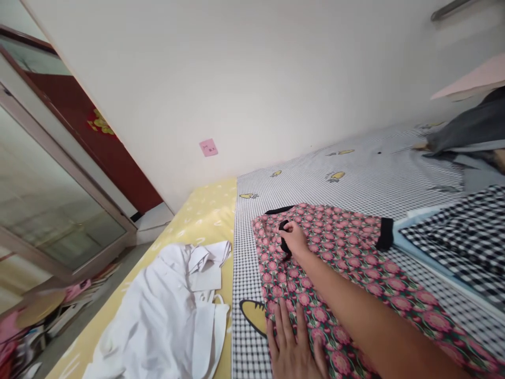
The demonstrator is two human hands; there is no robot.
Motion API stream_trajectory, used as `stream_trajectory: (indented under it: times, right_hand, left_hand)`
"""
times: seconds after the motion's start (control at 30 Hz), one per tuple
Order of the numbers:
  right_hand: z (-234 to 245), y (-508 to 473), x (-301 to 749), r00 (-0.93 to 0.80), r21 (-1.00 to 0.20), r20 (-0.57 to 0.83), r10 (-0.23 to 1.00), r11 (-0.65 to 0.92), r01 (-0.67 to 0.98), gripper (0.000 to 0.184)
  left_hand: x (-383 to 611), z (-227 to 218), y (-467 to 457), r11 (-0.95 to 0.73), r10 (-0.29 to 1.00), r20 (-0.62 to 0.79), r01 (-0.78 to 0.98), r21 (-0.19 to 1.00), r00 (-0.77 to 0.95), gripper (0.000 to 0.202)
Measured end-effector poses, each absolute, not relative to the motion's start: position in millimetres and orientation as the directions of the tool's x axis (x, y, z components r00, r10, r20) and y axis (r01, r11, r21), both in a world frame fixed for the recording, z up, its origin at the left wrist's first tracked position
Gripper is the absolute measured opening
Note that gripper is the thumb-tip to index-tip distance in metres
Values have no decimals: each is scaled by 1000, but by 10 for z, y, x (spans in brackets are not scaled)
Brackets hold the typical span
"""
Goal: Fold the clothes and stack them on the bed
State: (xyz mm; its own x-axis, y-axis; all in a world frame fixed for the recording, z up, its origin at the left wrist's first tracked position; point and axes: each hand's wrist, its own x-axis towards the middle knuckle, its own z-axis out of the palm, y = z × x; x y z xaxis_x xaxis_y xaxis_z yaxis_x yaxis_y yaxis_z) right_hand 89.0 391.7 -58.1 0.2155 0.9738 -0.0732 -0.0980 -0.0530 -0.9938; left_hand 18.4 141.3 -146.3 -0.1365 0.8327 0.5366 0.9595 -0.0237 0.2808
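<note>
A pink floral garment [347,252] with black trim lies spread on a checked sheet [355,173]. My left hand [294,345] lies flat on the garment's near edge, fingers stretched out. My right hand [294,238] reaches across the fabric and pinches a black trim piece [284,237] near the garment's far left corner. A black cuff [385,233] ends the garment's sleeve at the right.
A crumpled white shirt [173,310] lies on the yellow sheet [205,210] at left. A black-and-white checked garment [461,242] and grey clothing [469,131] lie at right. A wall runs behind the bed; a glass door [51,200] and floor clutter are at left.
</note>
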Motion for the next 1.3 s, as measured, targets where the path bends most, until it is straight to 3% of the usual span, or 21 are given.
stream_trajectory:
  times: [0.17, 0.27, 0.33, 0.4, 0.6, 0.73, 0.9, 1.07, 1.2, 1.3]
  right_hand:
    - [-599, 3805, 1233, 292, -924, 91, 952, -28, 381, 31]
    - [-605, 3835, 1381, 279, -843, 102, 955, -66, 534, 35]
    - [-600, 3894, 1429, 271, -798, 69, 960, -110, 592, 26]
    - [-587, 3951, 1432, 267, -765, 33, 963, -148, 626, 22]
    - [-539, 4013, 1240, 279, -730, -13, 960, -200, 654, 36]
    - [-528, 4010, 1166, 281, -758, -6, 960, -188, 625, 12]
    - [-566, 3940, 1270, 354, -766, 72, 933, -176, 619, 8]
    - [-483, 3815, 1295, 388, -741, 144, 910, -161, 652, 30]
    - [-269, 3662, 1152, 317, -689, 329, 889, -4, 725, 43]
    - [-142, 3563, 951, 105, -586, 496, 862, 243, 773, 42]
  left_hand:
    - [197, -1456, 1428, -21, 785, 607, 972, 233, -129, 59]
    - [202, -1448, 1429, -7, 782, 610, 977, 211, -127, 59]
    - [202, -1456, 1432, 3, 788, 603, 980, 199, -124, 60]
    - [197, -1475, 1439, 7, 791, 600, 982, 190, -122, 60]
    - [170, -1573, 1479, -4, 755, 648, 987, 159, -101, 61]
    - [149, -1644, 1501, -12, 750, 657, 991, 134, -79, 62]
    - [157, -1627, 1492, 10, 781, 617, 990, 140, -95, 60]
    - [193, -1513, 1464, -12, 764, 635, 981, 192, -115, 57]
    - [216, -1440, 1442, -11, 771, 622, 974, 227, -136, 55]
    - [227, -1410, 1427, -1, 799, 584, 972, 235, -141, 56]
